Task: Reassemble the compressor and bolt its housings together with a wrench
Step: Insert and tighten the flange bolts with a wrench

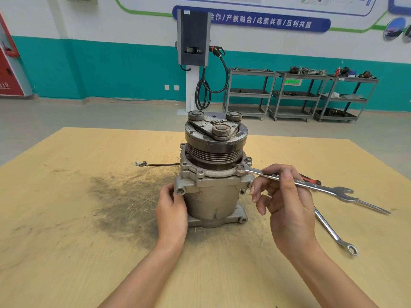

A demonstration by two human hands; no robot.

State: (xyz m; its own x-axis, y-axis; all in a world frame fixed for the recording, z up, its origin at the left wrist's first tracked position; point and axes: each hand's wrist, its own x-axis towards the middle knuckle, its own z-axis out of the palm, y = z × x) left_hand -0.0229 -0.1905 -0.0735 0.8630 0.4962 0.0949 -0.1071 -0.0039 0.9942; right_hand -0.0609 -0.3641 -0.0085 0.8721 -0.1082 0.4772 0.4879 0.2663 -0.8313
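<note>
Near the middle of the bench [66,218] the compressor [213,174] stood upright, pulley uppermost. Bolting was in hand: the wrench [289,181] sat with its ring end on a flange bolt [240,168]. The right hand [287,203] pinched the shank between thumb and fingers; the left hand [172,210] curled against the housing, steadying it. Next, probably, a swing of the wrench to tighten.
</note>
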